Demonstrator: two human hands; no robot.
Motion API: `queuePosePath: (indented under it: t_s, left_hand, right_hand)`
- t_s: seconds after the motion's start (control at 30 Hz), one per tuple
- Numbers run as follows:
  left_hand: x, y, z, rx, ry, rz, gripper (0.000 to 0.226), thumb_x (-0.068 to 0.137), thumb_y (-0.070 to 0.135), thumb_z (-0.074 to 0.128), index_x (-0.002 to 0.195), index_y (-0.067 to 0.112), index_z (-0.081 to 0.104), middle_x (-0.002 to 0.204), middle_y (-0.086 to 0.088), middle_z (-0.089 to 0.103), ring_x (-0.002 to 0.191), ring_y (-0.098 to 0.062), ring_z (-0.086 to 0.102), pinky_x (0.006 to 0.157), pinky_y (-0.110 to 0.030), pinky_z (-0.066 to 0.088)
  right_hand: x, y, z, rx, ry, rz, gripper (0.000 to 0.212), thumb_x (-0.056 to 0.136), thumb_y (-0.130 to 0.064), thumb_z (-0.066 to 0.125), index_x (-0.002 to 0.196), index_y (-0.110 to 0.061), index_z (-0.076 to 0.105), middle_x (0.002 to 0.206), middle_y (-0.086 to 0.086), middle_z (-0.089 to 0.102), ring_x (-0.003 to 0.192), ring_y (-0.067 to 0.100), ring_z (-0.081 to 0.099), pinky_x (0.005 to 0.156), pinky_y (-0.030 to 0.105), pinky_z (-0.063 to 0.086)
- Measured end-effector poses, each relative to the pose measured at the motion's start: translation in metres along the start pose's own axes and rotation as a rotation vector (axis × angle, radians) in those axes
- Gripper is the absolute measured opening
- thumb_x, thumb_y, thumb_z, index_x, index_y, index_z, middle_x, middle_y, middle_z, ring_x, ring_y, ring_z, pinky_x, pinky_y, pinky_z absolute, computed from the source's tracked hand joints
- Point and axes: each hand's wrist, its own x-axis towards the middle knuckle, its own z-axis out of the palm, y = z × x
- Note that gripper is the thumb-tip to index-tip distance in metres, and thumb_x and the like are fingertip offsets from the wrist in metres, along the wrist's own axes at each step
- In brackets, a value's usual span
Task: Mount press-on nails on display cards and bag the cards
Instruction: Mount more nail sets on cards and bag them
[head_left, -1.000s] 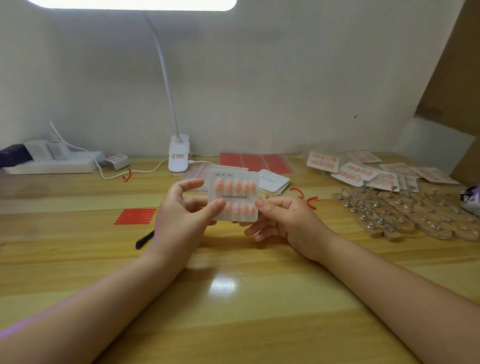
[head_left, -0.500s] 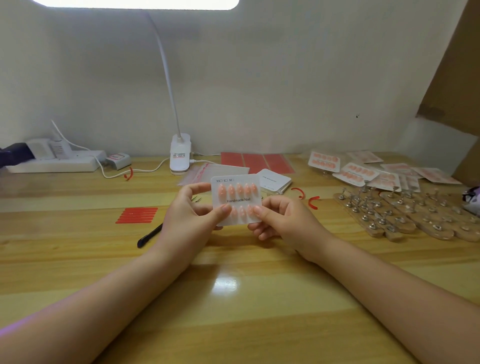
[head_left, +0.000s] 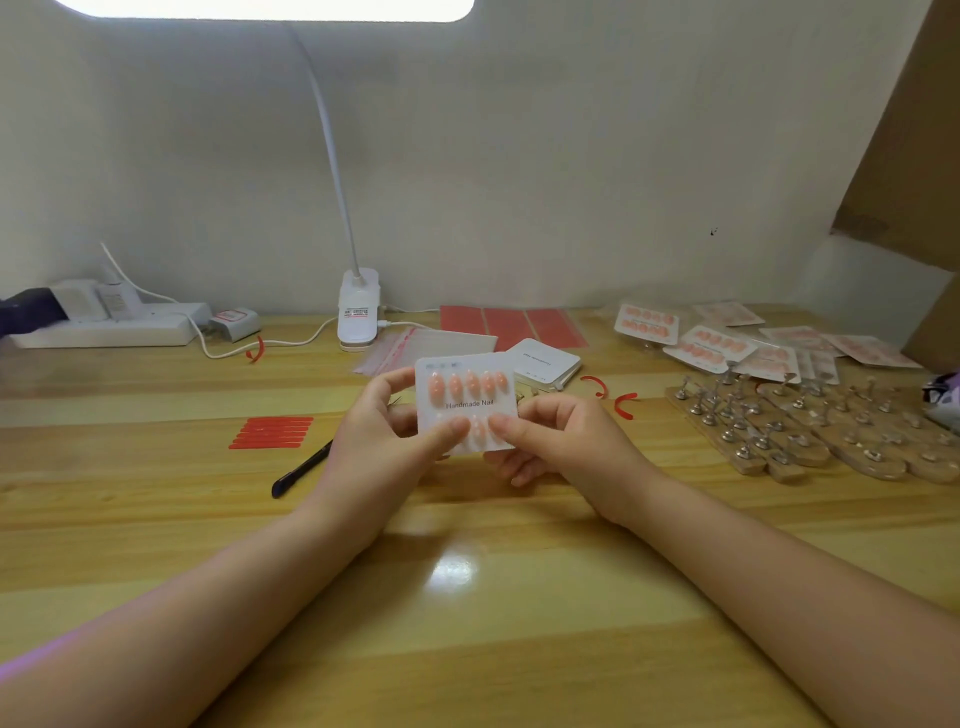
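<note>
With the display card (head_left: 464, 400) held up over the surface (head_left: 467, 597), left hand (head_left: 387, 441) and right hand (head_left: 558, 441) each pinching a lower corner, I'd press both thumbs firmly along the bottom row of nails (head_left: 479, 429) to seat them before bagging.

I see a wooden table (head_left: 493, 613) with a glossy varnish that mirrors the lamp as a bright patch. The display card (head_left: 464, 402) looks like smooth white plastic or coated paper; I cannot tell which. Its press-on nails (head_left: 470, 384) are glossy peach plastic. The zip bags (head_left: 415, 349) are clear, thin plastic film. The nail stands (head_left: 810, 431) are matt bare wood with shiny metal pegs. The clip lamp (head_left: 358, 306) is smooth white plastic.
</note>
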Motion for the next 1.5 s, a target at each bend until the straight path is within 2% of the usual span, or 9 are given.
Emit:
queuePosePath:
  t_s: [0.27, 0.5, 0.7, 0.83, 1.0, 1.17, 1.33, 1.43, 1.5]
  left_hand:
    - [-0.0006, 0.0011, 0.0003, 0.060, -0.043, -0.018, 0.049, 0.077, 0.004, 0.077, 0.108, 0.032, 0.051, 0.087, -0.001, 0.076, 0.083, -0.018, 0.073, 0.085, -0.047, 0.056]
    - [-0.0012, 0.0037, -0.0011, 0.021, 0.006, -0.024, 0.049, 0.078, 0.012, 0.079, 0.110, 0.033, 0.049, 0.086, 0.001, 0.076, 0.081, -0.015, 0.073, 0.071, -0.030, 0.051]
    - [-0.0036, 0.0049, -0.0006, 0.042, -0.036, 0.017, 0.052, 0.076, 0.012, 0.080, 0.113, 0.032, 0.049, 0.087, -0.001, 0.076, 0.083, -0.018, 0.073, 0.081, -0.039, 0.055]
    - [-0.0068, 0.0062, -0.0005, 0.080, -0.075, 0.035, 0.061, 0.067, 0.028, 0.082, 0.117, 0.032, 0.048, 0.088, 0.000, 0.076, 0.085, -0.016, 0.073, 0.083, -0.039, 0.055]
    - [-0.0056, 0.0053, -0.0006, 0.053, -0.110, 0.036, 0.055, 0.073, 0.022, 0.079, 0.118, 0.029, 0.048, 0.091, -0.004, 0.076, 0.088, -0.019, 0.073, 0.088, -0.046, 0.055]
    - [-0.0065, 0.0062, 0.0000, -0.010, -0.142, 0.026, 0.048, 0.074, 0.030, 0.071, 0.118, 0.024, 0.053, 0.094, -0.004, 0.076, 0.089, -0.020, 0.073, 0.085, -0.041, 0.057]
    - [-0.0020, 0.0016, -0.0012, 0.018, -0.113, 0.007, 0.045, 0.082, 0.010, 0.073, 0.118, 0.027, 0.053, 0.091, -0.004, 0.076, 0.087, -0.020, 0.073, 0.083, -0.040, 0.056]
    - [-0.0002, 0.0014, -0.0031, 0.043, -0.081, 0.024, 0.047, 0.080, 0.013, 0.076, 0.118, 0.028, 0.052, 0.087, 0.000, 0.076, 0.082, -0.015, 0.073, 0.069, -0.023, 0.056]
    - [0.0007, 0.0004, -0.0044, 0.029, -0.066, 0.031, 0.047, 0.080, 0.014, 0.076, 0.119, 0.026, 0.054, 0.086, 0.001, 0.076, 0.081, -0.015, 0.073, 0.064, -0.016, 0.053]
  right_hand:
    - [-0.0019, 0.0035, 0.0040, -0.136, 0.036, -0.063, 0.021, 0.085, -0.011, 0.072, 0.084, 0.009, 0.065, 0.063, 0.008, 0.071, 0.057, 0.015, 0.067, 0.052, 0.021, 0.052]
    - [-0.0025, 0.0010, 0.0043, -0.075, 0.020, -0.052, 0.023, 0.083, -0.027, 0.073, 0.082, -0.005, 0.070, 0.074, 0.011, 0.074, 0.063, 0.019, 0.070, 0.052, 0.023, 0.053]
    - [-0.0026, 0.0022, 0.0043, -0.116, 0.014, -0.067, 0.025, 0.080, -0.023, 0.078, 0.098, -0.009, 0.069, 0.077, 0.003, 0.074, 0.063, 0.018, 0.069, 0.052, 0.024, 0.051]
    - [-0.0037, 0.0025, 0.0034, -0.108, -0.021, -0.066, 0.013, 0.081, -0.020, 0.077, 0.093, -0.018, 0.074, 0.081, 0.004, 0.075, 0.066, 0.016, 0.069, 0.055, 0.021, 0.052]
    - [-0.0038, 0.0010, 0.0002, -0.066, -0.077, -0.061, 0.011, 0.083, -0.010, 0.073, 0.094, -0.012, 0.074, 0.089, 0.008, 0.076, 0.067, 0.016, 0.070, 0.056, 0.019, 0.051]
    - [-0.0017, 0.0029, -0.0006, -0.069, -0.070, -0.058, 0.011, 0.083, -0.008, 0.072, 0.094, -0.010, 0.072, 0.082, 0.005, 0.075, 0.065, 0.015, 0.069, 0.056, 0.020, 0.052]
    - [-0.0012, 0.0045, 0.0011, -0.086, -0.041, -0.078, 0.012, 0.086, -0.015, 0.071, 0.097, -0.011, 0.071, 0.082, 0.007, 0.075, 0.065, 0.020, 0.069, 0.055, 0.023, 0.053]
    - [-0.0020, 0.0000, 0.0013, -0.005, -0.061, -0.069, 0.031, 0.084, -0.032, 0.068, 0.110, -0.015, 0.067, 0.091, 0.007, 0.075, 0.068, 0.023, 0.070, 0.055, 0.024, 0.054]
    - [-0.0028, -0.0017, 0.0005, 0.013, -0.054, -0.064, 0.033, 0.084, -0.036, 0.066, 0.111, -0.017, 0.067, 0.092, 0.008, 0.075, 0.068, 0.023, 0.070, 0.055, 0.025, 0.055]
